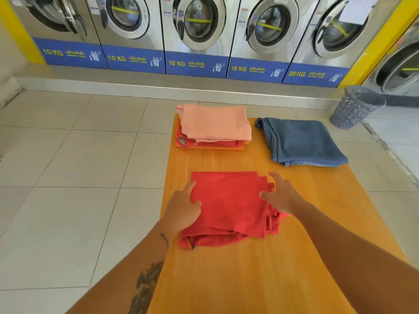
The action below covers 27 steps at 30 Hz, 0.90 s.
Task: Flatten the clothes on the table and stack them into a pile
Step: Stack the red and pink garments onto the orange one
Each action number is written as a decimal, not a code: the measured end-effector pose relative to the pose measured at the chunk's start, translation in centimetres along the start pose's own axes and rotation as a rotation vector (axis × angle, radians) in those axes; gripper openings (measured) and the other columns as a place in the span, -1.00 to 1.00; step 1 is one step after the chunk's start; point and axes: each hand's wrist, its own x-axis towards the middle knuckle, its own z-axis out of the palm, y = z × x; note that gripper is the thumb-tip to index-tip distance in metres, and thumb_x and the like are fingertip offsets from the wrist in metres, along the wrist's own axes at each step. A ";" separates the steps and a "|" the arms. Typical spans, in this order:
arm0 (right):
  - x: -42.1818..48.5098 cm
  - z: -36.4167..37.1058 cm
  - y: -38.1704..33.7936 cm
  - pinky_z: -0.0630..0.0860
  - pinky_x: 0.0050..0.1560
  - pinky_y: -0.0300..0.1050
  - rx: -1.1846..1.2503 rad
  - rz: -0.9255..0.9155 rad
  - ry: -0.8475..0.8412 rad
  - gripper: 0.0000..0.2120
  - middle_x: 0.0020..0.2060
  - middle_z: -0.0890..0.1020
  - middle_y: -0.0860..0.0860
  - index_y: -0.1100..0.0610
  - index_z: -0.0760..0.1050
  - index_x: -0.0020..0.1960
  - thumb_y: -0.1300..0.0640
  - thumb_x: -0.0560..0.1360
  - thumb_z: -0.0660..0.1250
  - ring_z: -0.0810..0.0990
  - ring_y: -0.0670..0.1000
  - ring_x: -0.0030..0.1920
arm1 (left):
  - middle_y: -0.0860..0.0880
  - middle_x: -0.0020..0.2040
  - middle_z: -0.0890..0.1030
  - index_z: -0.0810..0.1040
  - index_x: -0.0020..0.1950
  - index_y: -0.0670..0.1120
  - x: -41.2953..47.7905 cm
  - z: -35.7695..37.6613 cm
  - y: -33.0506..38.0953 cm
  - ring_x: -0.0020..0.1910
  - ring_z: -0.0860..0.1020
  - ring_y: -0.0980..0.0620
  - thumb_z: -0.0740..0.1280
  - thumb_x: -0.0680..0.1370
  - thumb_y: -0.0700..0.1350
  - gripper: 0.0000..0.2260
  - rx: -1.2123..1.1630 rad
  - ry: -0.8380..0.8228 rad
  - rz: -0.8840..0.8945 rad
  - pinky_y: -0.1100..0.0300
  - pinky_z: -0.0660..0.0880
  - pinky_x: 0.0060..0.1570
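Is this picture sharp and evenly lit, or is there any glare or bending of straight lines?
Head view: bright, even daylight with soft shadows; the red cloth and both hands are sharp; a pale sheen lies on the table; wide-angle bending tilts the washing machines outward and curves the floor step.

**Camera arrangement: single head-mounted view**

One wide-angle camera is worn on the person's head. It faces forward and tilts downward over the bench (260, 268), whose near end fills the lower frame at close range. Both forearms enter from the bottom edge. The far end of the bench sits mid-frame. Beyond it, the tiled floor (79, 155) and a row of washing machines (195, 30) occupy the upper frame. Straight lines bow toward the edges. No second view is supplied, so no overlap applies.
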 end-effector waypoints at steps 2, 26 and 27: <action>0.0 1.3 0.8 0.59 -0.01 0.02 0.042 0.017 -0.016 -0.28 0.37 0.31 0.21 -0.10 0.07 0.57 -0.02 0.51 0.35 0.49 0.17 0.10 | -0.09 0.41 0.35 0.14 0.56 0.23 0.1 0.4 0.5 -0.14 0.55 0.13 0.24 0.57 -0.03 -0.42 -0.002 -0.019 -0.007 0.20 0.55 -0.15; 1.6 2.7 -2.1 0.61 0.02 0.03 0.689 -0.037 -0.299 -0.38 0.24 0.49 0.06 -0.18 0.50 0.30 0.39 0.40 0.39 0.57 0.11 0.10 | 0.09 0.38 0.44 0.52 0.32 0.26 2.5 -0.4 1.5 0.15 0.49 0.14 0.28 0.56 -0.28 -0.51 -0.267 0.116 0.039 0.26 0.49 0.10; 2.1 1.9 -2.3 0.62 0.03 0.07 0.707 -0.056 -0.294 -0.41 0.22 0.51 0.06 -0.19 0.52 0.26 0.38 0.41 0.39 0.58 0.14 0.10 | 0.08 0.37 0.46 0.53 0.29 0.28 3.0 -0.9 2.0 0.18 0.51 0.11 0.31 0.56 -0.26 -0.53 -0.276 0.152 0.048 0.19 0.51 0.16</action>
